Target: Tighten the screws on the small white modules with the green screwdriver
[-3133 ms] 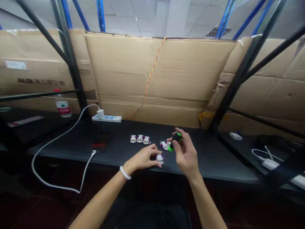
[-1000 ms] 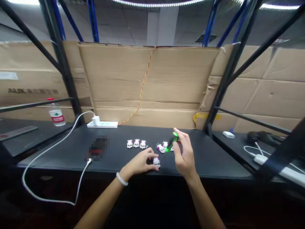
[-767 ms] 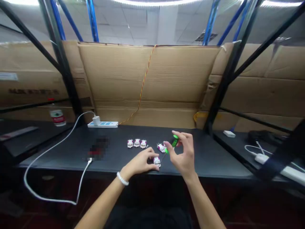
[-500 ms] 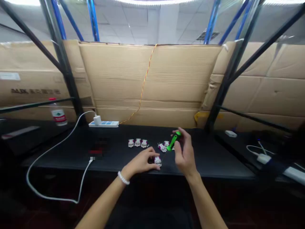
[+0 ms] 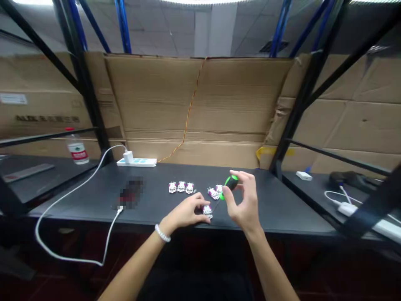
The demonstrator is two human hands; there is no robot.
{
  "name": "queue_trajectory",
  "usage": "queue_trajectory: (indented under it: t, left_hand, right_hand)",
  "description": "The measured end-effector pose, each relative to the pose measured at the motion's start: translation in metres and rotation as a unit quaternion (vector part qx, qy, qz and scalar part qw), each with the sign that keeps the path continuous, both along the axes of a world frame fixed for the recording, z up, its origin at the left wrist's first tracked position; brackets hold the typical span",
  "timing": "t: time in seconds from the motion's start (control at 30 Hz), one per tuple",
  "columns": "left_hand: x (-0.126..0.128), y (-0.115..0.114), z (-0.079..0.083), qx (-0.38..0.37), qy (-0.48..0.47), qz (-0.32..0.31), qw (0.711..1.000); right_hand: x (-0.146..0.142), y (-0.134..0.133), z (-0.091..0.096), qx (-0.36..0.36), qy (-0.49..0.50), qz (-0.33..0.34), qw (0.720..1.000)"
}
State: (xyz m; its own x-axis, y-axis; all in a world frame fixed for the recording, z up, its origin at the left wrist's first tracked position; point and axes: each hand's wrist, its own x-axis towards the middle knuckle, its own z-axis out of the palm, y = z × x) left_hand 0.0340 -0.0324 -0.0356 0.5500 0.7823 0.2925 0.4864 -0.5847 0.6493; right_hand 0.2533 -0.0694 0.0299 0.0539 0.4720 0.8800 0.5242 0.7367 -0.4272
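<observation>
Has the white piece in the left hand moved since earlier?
No, judged against the power strip: the white piece shows no clear shift either way.

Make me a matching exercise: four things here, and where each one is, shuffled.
1. green-and-black screwdriver
2. nearest small white-and-purple module
3. long white power strip
4. clear red-capped plastic bottle

A. left of the left black metal post
B. in the right hand
C. at the lower end of the twisted orange cord
D. in the left hand

Pairs: 1-B, 2-D, 3-C, 4-A
</observation>
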Motion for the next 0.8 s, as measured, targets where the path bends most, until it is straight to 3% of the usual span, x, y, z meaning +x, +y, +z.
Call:
queue_trajectory:
  t: [0.1,0.3,0.47,0.67,0.8]
  left_hand:
    - [0.0005,-0.0006,0.0014,0.000,0.005,0.002,1.000]
    - [0.0007,-0.0007,0.0018,0.001,0.005,0.003,1.000]
    - [0.0001,0.0003,-0.0005,0.000,0.002,0.001,1.000]
    - [0.0004,0.0000,0.0005,0.003,0.004,-0.001,1.000]
    - [-0.0001,0.0001,0.0006,0.007,0.003,-0.006,1.000]
  right_hand:
    - [0.0001,0.0015,-0.0012,0.005,0.018,-0.033,0.999]
    - [0.0049,0.0015,-0.0003,-0.032,-0.029,0.049,0.998]
    - [0.0011,0.0026,-0.0013,-0.002,0.008,-0.037,0.999]
    - [0.0023,0.0033,-0.0028,-0.023,-0.019,0.056,0.998]
    - [0.0005,0.0010,-0.0004,0.005,-0.007,-0.008,1.000]
